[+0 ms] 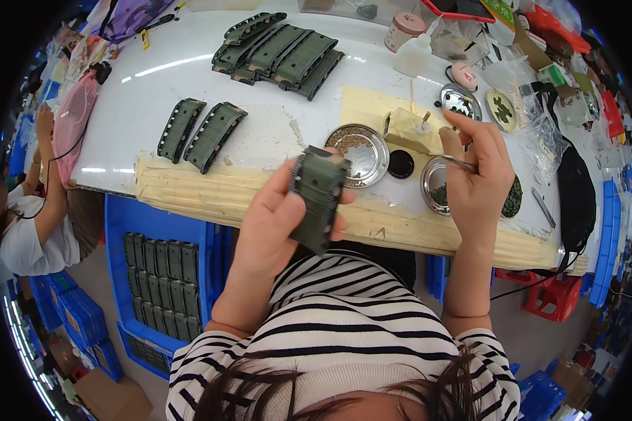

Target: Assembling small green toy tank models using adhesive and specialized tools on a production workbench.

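Observation:
My left hand (270, 214) is closed around a dark green, curved plastic piece (319, 193) with toothed long edges, held above the table's near edge. Raised over the small dishes on the right, my right hand (481, 158) has a slim grey metal tool (462, 164) tucked in its fingers. A tan cover wraps one fingertip of that hand. Just below lies a metal dish (428, 200) of small dark green parts, partly hidden by the hand. Between my hands are a metal dish (380, 156) of tiny brown bits and a round black lid (401, 164).
Two similar green pieces (214, 138) lie at left, with a stack of more (281, 55) behind. A tan block (407, 130) stands by the dishes. A blue crate (123, 284) below left holds rows of pieces. Clutter fills the right. Another person (38, 235) sits far left.

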Available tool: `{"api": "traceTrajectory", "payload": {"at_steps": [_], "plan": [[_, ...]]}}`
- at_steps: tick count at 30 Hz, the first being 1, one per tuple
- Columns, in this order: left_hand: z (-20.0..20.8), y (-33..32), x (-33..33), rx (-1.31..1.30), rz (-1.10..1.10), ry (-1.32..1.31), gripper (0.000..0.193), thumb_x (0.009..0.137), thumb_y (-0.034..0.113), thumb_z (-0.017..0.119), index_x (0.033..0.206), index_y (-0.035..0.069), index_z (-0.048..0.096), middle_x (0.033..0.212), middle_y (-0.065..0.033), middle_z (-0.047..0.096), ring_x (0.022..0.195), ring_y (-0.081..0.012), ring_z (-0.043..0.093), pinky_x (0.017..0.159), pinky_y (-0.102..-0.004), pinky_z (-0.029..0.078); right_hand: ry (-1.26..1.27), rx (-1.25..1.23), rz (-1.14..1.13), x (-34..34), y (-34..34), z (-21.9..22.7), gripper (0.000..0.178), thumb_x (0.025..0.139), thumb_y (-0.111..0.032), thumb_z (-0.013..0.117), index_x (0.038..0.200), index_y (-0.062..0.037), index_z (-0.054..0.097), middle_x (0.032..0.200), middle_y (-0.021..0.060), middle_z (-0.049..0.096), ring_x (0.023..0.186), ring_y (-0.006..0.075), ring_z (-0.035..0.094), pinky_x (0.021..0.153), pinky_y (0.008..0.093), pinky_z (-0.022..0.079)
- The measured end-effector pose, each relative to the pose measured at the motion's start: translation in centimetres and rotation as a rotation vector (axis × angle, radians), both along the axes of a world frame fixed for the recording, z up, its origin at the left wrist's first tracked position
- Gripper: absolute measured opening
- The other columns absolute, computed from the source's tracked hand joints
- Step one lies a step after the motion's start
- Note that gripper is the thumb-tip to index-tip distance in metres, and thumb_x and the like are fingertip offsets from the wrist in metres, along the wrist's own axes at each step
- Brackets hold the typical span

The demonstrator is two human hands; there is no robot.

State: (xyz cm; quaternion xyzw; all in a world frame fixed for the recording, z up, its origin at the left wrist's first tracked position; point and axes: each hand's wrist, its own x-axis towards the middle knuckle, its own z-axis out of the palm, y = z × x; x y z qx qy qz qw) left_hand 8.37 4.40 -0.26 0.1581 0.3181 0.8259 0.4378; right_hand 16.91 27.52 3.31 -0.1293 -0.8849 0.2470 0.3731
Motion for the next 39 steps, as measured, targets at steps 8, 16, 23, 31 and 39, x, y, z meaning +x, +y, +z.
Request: {"api": "traceTrajectory", "payload": {"at_steps": [8,16,23,31,39], "plan": [[1.1,-2.5,-4.9,-0.991,0.570,1.388,0.055,0.072,0.004,0.074,0.123,0.000,0.054,0.104,-0.0096,0.059,0.091,-0.0180,0.058,0.081,-0.0282,0.047,0.008,-0.075,0.056,2.0,-0.1,0.5,0.013,0.078,-0.002,0.070,0.092,-0.0036,0.069,0.073,0.0016,0.052,0.051,0.0062,0.033,0.046,0.0225,0.026],[1.3,-2.7,-6.1,-1.176,0.719,1.468,0.044,0.074,0.015,0.077,0.112,-0.001,0.062,0.099,-0.0132,0.064,0.092,-0.0256,0.059,0.081,-0.0331,0.047,0.071,-0.036,-0.008,3.3,0.5,0.4,0.008,0.079,-0.004,0.071,0.087,-0.0013,0.069,0.070,0.0019,0.053,0.052,0.0058,0.035,0.046,0.0213,0.026],[5.1,-0.2,-15.6,-0.962,0.750,1.390,0.026,0.082,0.018,0.073,0.100,0.003,0.061,0.099,-0.0041,0.064,0.098,-0.0154,0.059,0.088,-0.0323,0.046,0.230,0.137,-0.078,3.5,1.8,-2.3,0.003,0.079,-0.004,0.070,0.078,-0.0010,0.070,0.064,0.0039,0.056,0.053,0.0106,0.048,0.046,0.0232,0.035],[4.4,5.9,-25.9,-1.213,0.405,1.560,0.043,0.066,0.030,0.083,0.086,0.002,0.057,0.076,-0.0125,0.063,0.071,-0.0224,0.060,0.063,-0.0335,0.048,0.223,0.163,0.011,3.4,1.2,-2.3,0.006,0.075,-0.005,0.073,0.073,-0.0020,0.068,0.064,0.0069,0.056,0.052,0.0163,0.053,0.046,0.0251,0.040],[4.0,5.9,-26.6,-1.197,0.383,1.525,0.037,0.066,0.021,0.081,0.084,0.002,0.055,0.076,-0.0129,0.062,0.071,-0.0219,0.060,0.062,-0.0332,0.048,0.244,0.163,0.031,3.9,1.8,-2.9,0.009,0.076,-0.009,0.074,0.075,-0.0028,0.068,0.063,0.0071,0.055,0.051,0.0174,0.053,0.046,0.0251,0.040]]}}
